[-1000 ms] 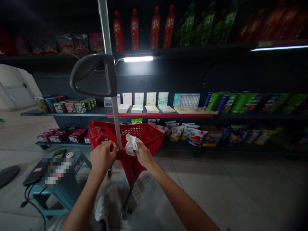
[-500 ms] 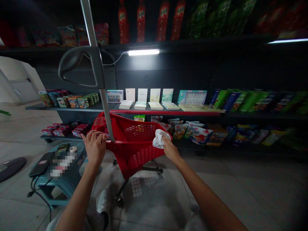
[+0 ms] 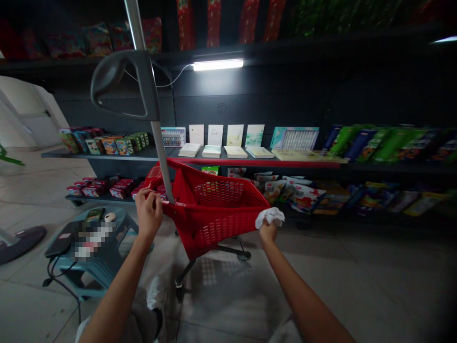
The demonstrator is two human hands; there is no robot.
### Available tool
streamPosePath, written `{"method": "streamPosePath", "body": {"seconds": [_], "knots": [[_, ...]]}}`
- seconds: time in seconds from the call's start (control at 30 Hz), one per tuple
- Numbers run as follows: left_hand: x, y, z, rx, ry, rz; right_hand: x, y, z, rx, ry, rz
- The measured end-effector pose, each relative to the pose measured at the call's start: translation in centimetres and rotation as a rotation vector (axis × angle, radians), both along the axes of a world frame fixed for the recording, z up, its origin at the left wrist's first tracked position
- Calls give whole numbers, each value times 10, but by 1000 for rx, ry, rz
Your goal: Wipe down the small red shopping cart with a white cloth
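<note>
A red plastic shopping cart (image 3: 221, 216) on dark wheels stands in front of me, side on. At its left end, my left hand (image 3: 149, 209) is closed round the handle, fingers curled. My right hand (image 3: 267, 233) grips a crumpled white cloth (image 3: 274, 216) at the cart's right end, beside the upper corner of the basket. The cloth bunches above the fingers and looks in contact with the rim. A metal pole (image 3: 162, 157) with a grey looped grip (image 3: 152, 90) rises near the cart handle.
A teal stool (image 3: 121, 224) at the left carries a black device with cables, a phone and a small white round item. Behind the cart, a dark shelf edged with a red strip (image 3: 250, 163) holds books and boxes; snack bags (image 3: 307, 196) lie below. A lit tube (image 3: 217, 65) hangs above.
My right hand has moved right along the cart with the cloth, to the end of the rim. My left fingers have curled more tightly at the handle. The view has shifted slightly.
</note>
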State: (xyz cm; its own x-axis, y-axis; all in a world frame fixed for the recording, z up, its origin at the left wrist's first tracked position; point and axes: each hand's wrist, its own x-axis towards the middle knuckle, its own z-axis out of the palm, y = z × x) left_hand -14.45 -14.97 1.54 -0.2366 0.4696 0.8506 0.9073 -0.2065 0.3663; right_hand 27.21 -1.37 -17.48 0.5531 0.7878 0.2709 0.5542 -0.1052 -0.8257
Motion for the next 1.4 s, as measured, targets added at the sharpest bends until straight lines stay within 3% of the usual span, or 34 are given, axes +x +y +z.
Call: {"method": "streamPosePath", "body": {"seconds": [0.13, 0.23, 0.37, 0.5, 0.6, 0.7, 0.93, 1.07, 1.17, 1.3, 1.4], "knots": [[7, -1, -1, -23, 12, -40, -47, -7, -10, -16, 116, -116], [13, -3, -2, -51, 24, -41, -94, -27, -2, 46, 201, -67], [24, -4, -3, -49, 47, -39, -157, -65, 34, 310, 237, 234], [35, -5, -3, -49, 64, -63, -200, -100, 66, 533, -43, 643], [37, -5, -4, -70, 85, -75, -217, -112, 69, 523, -329, 814], [34, -2, -5, -87, 84, -80, -227, -112, 55, 474, -500, 882], [23, 10, -4, -84, 74, -78, -227, -108, 1, 235, -736, 1138], [18, 13, -4, -76, 110, -103, -208, -104, 3, 183, -789, 1142], [14, 16, -4, -54, 132, -108, -182, -91, 23, 173, -728, 1041], [13, 19, -2, -40, 132, -98, -135, -59, 46, 196, -503, 719], [14, 17, -1, -29, 124, -99, -105, -37, 50, 285, -302, 530]]}}
